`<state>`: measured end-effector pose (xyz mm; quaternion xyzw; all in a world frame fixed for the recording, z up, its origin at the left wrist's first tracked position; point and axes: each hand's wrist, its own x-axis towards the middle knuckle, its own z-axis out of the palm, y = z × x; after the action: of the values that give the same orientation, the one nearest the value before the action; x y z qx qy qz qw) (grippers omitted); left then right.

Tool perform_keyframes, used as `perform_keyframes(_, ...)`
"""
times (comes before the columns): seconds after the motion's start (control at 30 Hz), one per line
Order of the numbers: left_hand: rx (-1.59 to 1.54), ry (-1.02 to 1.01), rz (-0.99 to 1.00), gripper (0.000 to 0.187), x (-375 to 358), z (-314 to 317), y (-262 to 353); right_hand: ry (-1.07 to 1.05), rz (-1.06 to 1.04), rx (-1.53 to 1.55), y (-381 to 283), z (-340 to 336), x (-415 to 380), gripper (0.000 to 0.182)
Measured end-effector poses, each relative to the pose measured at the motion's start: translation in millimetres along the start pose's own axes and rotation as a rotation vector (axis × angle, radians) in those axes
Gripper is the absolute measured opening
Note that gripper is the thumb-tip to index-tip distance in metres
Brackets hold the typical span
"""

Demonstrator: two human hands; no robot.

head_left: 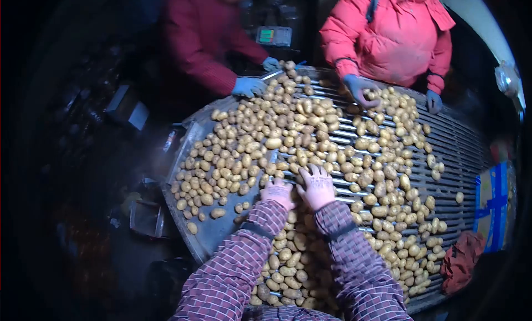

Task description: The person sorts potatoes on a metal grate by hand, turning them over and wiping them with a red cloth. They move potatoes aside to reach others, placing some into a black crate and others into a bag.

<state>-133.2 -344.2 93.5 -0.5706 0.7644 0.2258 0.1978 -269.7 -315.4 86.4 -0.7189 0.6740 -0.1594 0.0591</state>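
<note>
My left hand point(279, 194), in a pale pink glove, rests on the potatoes point(299, 124) near the middle of the sorting table, with its fingers stretched forward. Just to its right, my right hand point(317, 187) wears the same kind of glove, and its fingers are spread over potatoes on the metal bars point(346, 133). Neither hand shows a potato in its grip, though the undersides are hidden. Potatoes lie on both sides of my hands and beneath my forearms.
Across the table, one person in dark red point(202, 41) and another in a pink puffy jacket point(396, 41) work with blue gloves. A blue-taped cardboard box point(492, 207) and a red cloth point(463, 261) are at the right edge. A scale-like device point(274, 36) stands behind.
</note>
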Motion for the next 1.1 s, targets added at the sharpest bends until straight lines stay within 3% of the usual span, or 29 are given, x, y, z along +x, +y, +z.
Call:
perform_keyframes(0.03, 0.033, -0.010, 0.002, 0.064, 3, 0, 2, -0.120, 0.049, -0.046, 0, 16, 10, 0.043)
perform_keyframes(0.07, 0.066, -0.025, 0.002, 0.064, 4, 1, 1, -0.025, -0.034, -0.111, 5, 33, 13, 0.042)
perform_keyframes(0.17, 0.035, -0.064, -0.025, 0.066, -2, -8, 2, 0.032, -0.031, -0.113, 8, 40, 0, 0.033)
perform_keyframes(0.27, -0.004, 0.146, 0.049, 0.054, -14, 22, -2, 0.023, -0.041, -0.161, 15, 35, -31, 0.030)
perform_keyframes(0.3, 0.009, 0.227, 0.041, 0.051, -21, 31, 0, -0.093, -0.008, -0.103, 20, 33, -43, 0.028)
perform_keyframes(0.43, -0.083, 0.323, 0.066, 0.048, -51, 46, -4, -0.087, 0.192, -0.064, 30, 7, -80, 0.046)
perform_keyframes(0.47, -0.168, 0.420, 0.075, 0.047, -57, 54, -8, -0.052, 0.146, 0.036, 35, -5, -89, 0.044)
perform_keyframes(0.53, -0.490, 0.592, 0.111, 0.050, -79, 76, -31, 0.068, 0.317, 0.588, 54, -18, -113, 0.039)
perform_keyframes(0.57, -0.723, 0.667, 0.170, 0.051, -83, 99, -49, 0.080, 0.467, 0.985, 64, -27, -130, 0.039)
perform_keyframes(0.6, -0.958, 0.736, 0.228, 0.052, -90, 120, -65, 0.087, 0.752, 1.448, 73, -36, -147, 0.037)
perform_keyframes(0.67, -1.798, 0.359, 0.113, 0.047, -153, 113, -81, 0.200, 0.822, 2.039, 62, -83, -180, 0.035)
perform_keyframes(0.7, -2.049, 0.261, 0.155, 0.034, -176, 115, -91, 0.259, 0.835, 2.076, 77, -70, -191, 0.030)
perform_keyframes(0.73, -2.297, 0.153, 0.198, 0.028, -196, 116, -95, 0.233, 0.864, 1.880, 87, -57, -192, 0.026)
perform_keyframes(0.77, -2.375, 0.158, 0.120, 0.030, -218, 112, -91, 0.102, 0.793, 1.542, 78, -66, -185, 0.025)
perform_keyframes(0.8, -2.550, -0.101, 0.409, 0.026, -232, 125, -104, -0.015, 0.707, 1.206, 66, -73, -172, 0.024)
perform_keyframes(0.83, -2.539, -0.080, 0.498, 0.023, -247, 127, -101, -0.027, 0.393, 0.848, 57, -62, -163, 0.024)
perform_keyframes(0.87, -2.584, -0.097, 0.467, 0.022, -262, 129, -100, -0.010, 0.210, 0.471, 35, -60, -153, 0.038)
perform_keyframes(0.93, -2.685, -0.113, 0.300, 0.020, -283, 137, -98, -0.226, 0.018, 0.223, -1, -54, -136, 0.052)
perform_keyframes(1.0, -2.712, -0.058, 0.300, 0.021, -295, 151, -103, -0.467, 0.066, -0.074, -27, -29, -131, 0.048)
perform_keyframes(1.03, -2.714, -0.015, 0.343, 0.022, -299, 160, -106, -0.539, 0.108, -0.046, -33, -30, -126, 0.050)
perform_keyframes(1.1, -2.704, 0.051, 0.441, 0.027, -308, 173, -112, -0.448, 0.123, 0.097, -21, -21, -128, 0.046)
